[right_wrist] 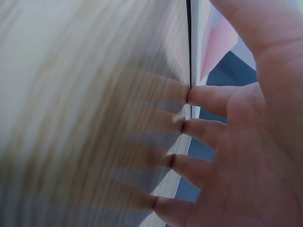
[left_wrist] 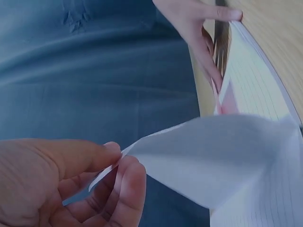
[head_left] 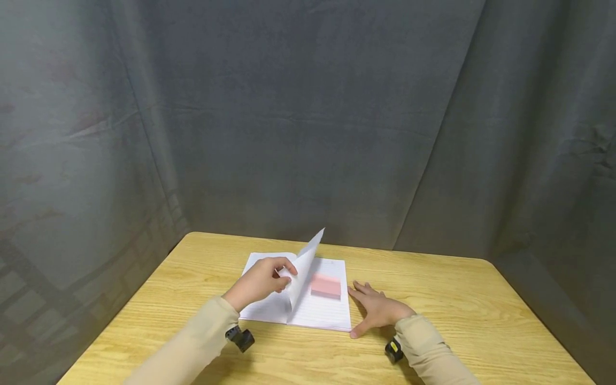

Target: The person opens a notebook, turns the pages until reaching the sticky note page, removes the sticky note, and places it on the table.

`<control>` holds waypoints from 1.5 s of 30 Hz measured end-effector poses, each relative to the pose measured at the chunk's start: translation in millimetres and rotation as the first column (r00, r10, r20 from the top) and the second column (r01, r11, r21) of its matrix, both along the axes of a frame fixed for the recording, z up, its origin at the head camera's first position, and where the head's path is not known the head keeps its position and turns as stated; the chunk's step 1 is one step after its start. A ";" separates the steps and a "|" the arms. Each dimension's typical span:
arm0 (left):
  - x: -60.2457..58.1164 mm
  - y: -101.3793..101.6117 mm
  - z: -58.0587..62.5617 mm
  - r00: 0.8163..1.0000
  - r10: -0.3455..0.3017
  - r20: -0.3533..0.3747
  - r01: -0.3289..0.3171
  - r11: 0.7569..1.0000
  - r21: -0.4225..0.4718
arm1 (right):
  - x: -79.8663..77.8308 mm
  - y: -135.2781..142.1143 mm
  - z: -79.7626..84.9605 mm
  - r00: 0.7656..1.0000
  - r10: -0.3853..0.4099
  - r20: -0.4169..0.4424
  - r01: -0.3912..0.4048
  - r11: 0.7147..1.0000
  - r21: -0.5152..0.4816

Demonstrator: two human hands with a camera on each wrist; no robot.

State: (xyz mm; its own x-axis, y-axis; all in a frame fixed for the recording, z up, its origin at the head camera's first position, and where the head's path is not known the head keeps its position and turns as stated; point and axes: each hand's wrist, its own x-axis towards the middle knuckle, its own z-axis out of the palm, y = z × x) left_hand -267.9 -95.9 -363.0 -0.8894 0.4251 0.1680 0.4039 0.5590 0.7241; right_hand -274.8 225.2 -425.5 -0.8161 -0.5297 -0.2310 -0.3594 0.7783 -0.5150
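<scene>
An open lined notebook [head_left: 320, 318] lies on the wooden table. My left hand [head_left: 262, 280] pinches one white page [head_left: 305, 263] between thumb and fingers, and that page stands raised and slanted over the middle of the notebook. In the left wrist view the pinched sheet [left_wrist: 208, 156] bends down toward the binding. A pink sticky note [head_left: 326, 286] sits on the right-hand page, one edge lifted off the paper. Spread out at the notebook's right edge is my right hand [head_left: 377, 310]; in the right wrist view its fingertips [right_wrist: 182, 125] touch the tabletop.
The light wood table [head_left: 462, 315] has rounded far corners. Dark grey cloth [head_left: 298, 117] hangs behind it and along both sides. A small black camera [head_left: 239, 338] is strapped on the left wrist, another [head_left: 393, 350] on the right.
</scene>
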 end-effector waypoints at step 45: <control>12.7 -92.5 -59.8 0.959 0.242 0.148 -0.230 0.969 -0.096 | -2.3 -2.6 -1.4 1.000 0.004 -0.008 -0.004 1.000 0.002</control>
State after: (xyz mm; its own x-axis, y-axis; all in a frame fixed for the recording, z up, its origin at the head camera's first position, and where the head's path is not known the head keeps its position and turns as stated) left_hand -255.2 -188.3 -422.8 -0.9785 0.2063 -0.0067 0.1387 0.6810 0.7190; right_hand -277.1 222.6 -426.8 -0.8159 -0.5327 -0.2250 -0.3668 0.7776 -0.5107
